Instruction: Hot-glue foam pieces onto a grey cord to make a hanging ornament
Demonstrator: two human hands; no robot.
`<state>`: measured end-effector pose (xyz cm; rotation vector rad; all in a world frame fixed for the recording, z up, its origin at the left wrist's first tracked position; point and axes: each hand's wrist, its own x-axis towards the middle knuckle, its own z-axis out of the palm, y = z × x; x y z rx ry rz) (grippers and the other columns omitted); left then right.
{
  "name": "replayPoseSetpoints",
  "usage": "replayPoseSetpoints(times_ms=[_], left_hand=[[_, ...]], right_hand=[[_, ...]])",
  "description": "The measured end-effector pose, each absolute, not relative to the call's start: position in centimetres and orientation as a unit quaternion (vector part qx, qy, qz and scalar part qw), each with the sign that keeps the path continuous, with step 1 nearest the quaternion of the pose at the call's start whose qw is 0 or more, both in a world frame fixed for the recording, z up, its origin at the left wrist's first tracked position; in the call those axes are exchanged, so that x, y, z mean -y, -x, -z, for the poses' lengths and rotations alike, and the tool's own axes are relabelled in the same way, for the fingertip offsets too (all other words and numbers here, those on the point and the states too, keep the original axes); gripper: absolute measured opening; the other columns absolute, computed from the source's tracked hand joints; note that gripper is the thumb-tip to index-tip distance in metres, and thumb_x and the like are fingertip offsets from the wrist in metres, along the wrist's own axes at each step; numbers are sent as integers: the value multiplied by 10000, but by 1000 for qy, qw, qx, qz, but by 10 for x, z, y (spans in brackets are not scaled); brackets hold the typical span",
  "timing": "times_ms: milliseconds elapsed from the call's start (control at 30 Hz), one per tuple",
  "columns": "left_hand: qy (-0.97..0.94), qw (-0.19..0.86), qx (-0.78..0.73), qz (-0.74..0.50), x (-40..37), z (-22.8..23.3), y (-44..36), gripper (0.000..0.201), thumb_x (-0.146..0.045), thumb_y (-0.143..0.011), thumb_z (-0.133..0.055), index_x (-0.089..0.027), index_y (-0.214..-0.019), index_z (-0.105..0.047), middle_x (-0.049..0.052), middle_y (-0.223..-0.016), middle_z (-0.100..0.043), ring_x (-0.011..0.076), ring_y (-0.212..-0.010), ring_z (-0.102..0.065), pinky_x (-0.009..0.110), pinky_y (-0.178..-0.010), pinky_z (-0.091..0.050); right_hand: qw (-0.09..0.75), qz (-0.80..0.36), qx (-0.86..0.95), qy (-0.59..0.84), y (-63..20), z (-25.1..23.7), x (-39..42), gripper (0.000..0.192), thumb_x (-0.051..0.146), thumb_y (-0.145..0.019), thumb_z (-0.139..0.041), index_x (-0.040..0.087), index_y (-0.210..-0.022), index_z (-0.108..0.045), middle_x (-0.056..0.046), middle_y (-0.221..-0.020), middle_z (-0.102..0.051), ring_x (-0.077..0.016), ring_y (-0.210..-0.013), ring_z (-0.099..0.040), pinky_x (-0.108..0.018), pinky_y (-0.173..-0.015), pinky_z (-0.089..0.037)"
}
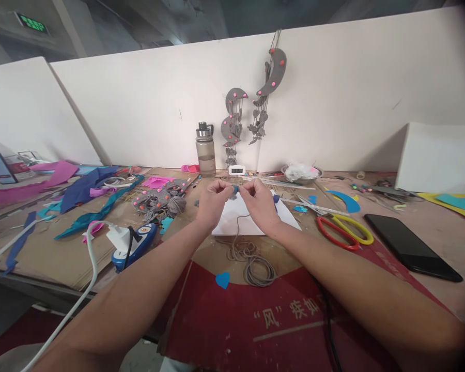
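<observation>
My left hand (213, 201) and my right hand (259, 204) meet above a sheet of white paper (232, 222), fingertips pinched close together. Between them is a small dark grey-blue piece (235, 190), partly hidden by the fingers. Grey cord (238, 227) trails down from near my right hand across the paper. Its loose coil (259, 271) lies on the cardboard in front of me. Left of the coil rests a blue heart-shaped cutout (222, 280).
Red- and yellow-handled scissors (344, 232) and a black phone (413, 248) lie to the right. On the left are a power strip (135, 248), grey felt pieces with pink dots (155, 201) and felt scraps. A bottle (205, 152) stands behind; grey crescent hangings (273, 72) hang on the white board.
</observation>
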<state>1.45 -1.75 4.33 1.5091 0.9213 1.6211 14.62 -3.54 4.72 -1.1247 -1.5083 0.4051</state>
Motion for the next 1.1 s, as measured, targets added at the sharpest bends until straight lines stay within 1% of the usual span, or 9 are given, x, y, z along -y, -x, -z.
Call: replayPoseSetpoints(times_ms=[100,267,367,467,567,667,767,967,1100], left_hand=[[-580,399,-337,-625,17,-44,-16,46,-193,-685,-603,-165,-665,-574,-38,-602,-496,72,-557,-417,220,-548,-351],[-567,457,-291,-621,15,-45,-15,89,-189,-674,-631,-166,-630,-557,-31,-602,-493,69,-554,-419,225,-551,-355],[-566,486,-279,-605,13,-45,-13,97,-191,-676,-655,-159,-627,-578,-30,-586,-498,66,-549,-423,228,-548,-347],[-593,482,-312,-564,10,-46,-8,114,-238,-685,-683,-149,-653,-621,-15,-587,-543,69,-547,-439,231,-543,-345],[-620,486,-339,-514,6,-48,-3,162,-288,-688,-699,-134,-726,-663,8,-607,-595,74,-537,-456,235,-533,-350],[-628,500,-337,-492,5,-50,-1,213,-288,-695,-688,-132,-841,-688,28,-646,-634,86,-548,-491,236,-529,-361],[-640,482,-341,-491,5,-51,0,231,-270,-701,-673,-139,-889,-701,24,-648,-636,86,-550,-496,229,-524,-366],[-690,389,-379,-478,4,-50,1,180,-301,-723,-636,-140,-769,-702,20,-595,-619,78,-491,-454,218,-484,-357],[-706,374,-394,-455,7,-55,3,177,-291,-732,-622,-132,-754,-695,25,-587,-625,76,-479,-464,211,-474,-365]], right_hand=[[573,-193,638,476,-146,-48,35,152,344,-795,-541,209,-741,-496,18,-692,-526,-129,-641,-455,-278,-623,-364],[577,-267,636,438,-149,-50,35,170,373,-793,-531,214,-856,-538,48,-647,-467,-115,-583,-405,-259,-572,-341],[567,-276,639,442,-152,-51,34,168,367,-787,-521,204,-758,-551,40,-643,-468,-108,-569,-379,-259,-556,-319],[564,-252,639,458,-155,-50,31,166,341,-773,-523,197,-692,-539,42,-606,-440,-110,-575,-378,-261,-565,-306],[558,-235,639,475,-157,-47,27,157,322,-767,-517,196,-675,-534,41,-598,-442,-114,-579,-384,-264,-568,-303],[553,-228,644,477,-159,-44,26,147,315,-769,-509,204,-675,-524,43,-593,-434,-117,-571,-379,-264,-560,-300],[543,-218,660,471,-159,-44,28,134,311,-777,-505,210,-691,-524,46,-587,-423,-117,-562,-373,-261,-551,-300],[512,-173,698,470,-157,-45,32,111,299,-789,-503,212,-729,-538,40,-595,-440,-121,-577,-391,-263,-573,-312],[504,-160,701,478,-157,-44,31,109,298,-787,-503,210,-734,-539,39,-601,-453,-121,-581,-400,-264,-580,-316]])
